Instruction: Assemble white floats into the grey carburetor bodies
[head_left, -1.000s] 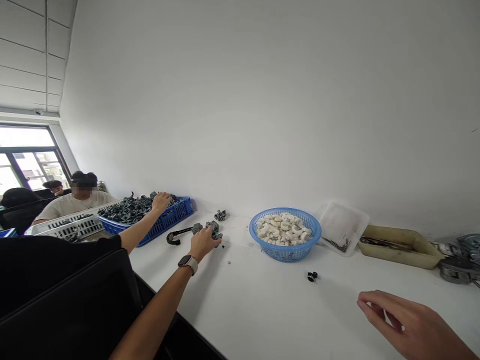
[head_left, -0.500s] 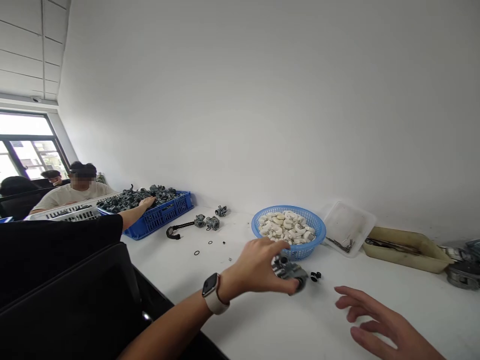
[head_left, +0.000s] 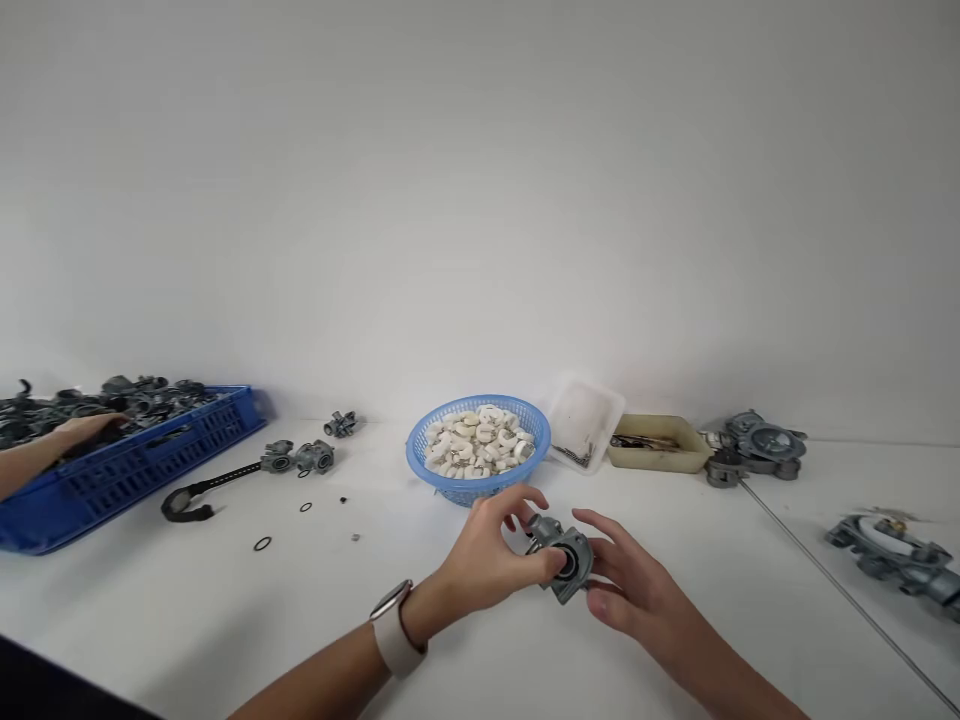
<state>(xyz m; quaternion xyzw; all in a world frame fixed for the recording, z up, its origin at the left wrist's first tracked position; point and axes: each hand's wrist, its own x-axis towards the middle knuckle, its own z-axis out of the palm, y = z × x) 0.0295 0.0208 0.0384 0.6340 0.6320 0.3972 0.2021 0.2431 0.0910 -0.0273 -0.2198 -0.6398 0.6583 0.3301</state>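
Observation:
Between thumb and fingers, my left hand (head_left: pixel 491 560) grips a grey metal carburetor body (head_left: pixel 571 570), its round dark bore turned toward me. The left thumb lies over that bore, and a watch is on the left wrist. Close by the carburetor's right edge is my right hand (head_left: pixel 637 590), fingers curved and thumb apart; whether its fingertips press on the metal is hard to tell. Just behind the hands stands a blue round basket (head_left: pixel 415 458) full of white carburetor floats (head_left: pixel 480 440).
At left, another person's hand (head_left: pixel 90 428) reaches into a blue crate (head_left: pixel 187 440) of carburetors. Loose carburetors (head_left: pixel 313 457), a black strap (head_left: pixel 187 500) and rubber rings (head_left: pixel 262 544) lie nearby. Rightward are a clear tray (head_left: pixel 589 410), tan bin (head_left: pixel 660 460), carburetor parts (head_left: pixel 761 440) and a thin rod (head_left: pixel 825 575).
My view has swung to the right. The carburetor in my left hand is turned with its bore toward me, and my right hand has come in beside it.

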